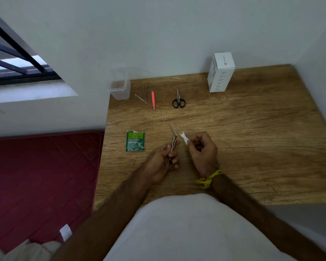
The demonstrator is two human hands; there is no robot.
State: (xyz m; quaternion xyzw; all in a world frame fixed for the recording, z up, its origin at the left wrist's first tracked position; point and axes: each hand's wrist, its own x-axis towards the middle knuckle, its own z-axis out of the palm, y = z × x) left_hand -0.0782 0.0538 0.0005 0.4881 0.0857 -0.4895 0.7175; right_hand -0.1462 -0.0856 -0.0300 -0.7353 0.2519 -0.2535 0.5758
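1. Left hand (162, 161): fingers curled round the shank of a metal tool (172, 145). Its tip points away from you, raised over the counter (252, 147). Keep this grip firm and the tip steady.
2. Right hand (203, 153): fingers pinching a white wipe (184, 139). Its free end is just beside the tool's joint; whether they touch cannot be told. Advice: fold the wipe round the metal and draw it from joint to tip, away from your left fingers. Then turn the tool to reach the other face.
3. Torn green sachet (135, 141): flat on the counter, near and left of your left fingers.
4. Beyond the fingers, well apart: pink tweezers (153, 100); steel picks (142, 95) just left of them; black-handled scissors (178, 100) to their right.
5. Farthest: clear tub (120, 89) at the counter's back left corner; white box (221, 72) upright, far right of the fingers.
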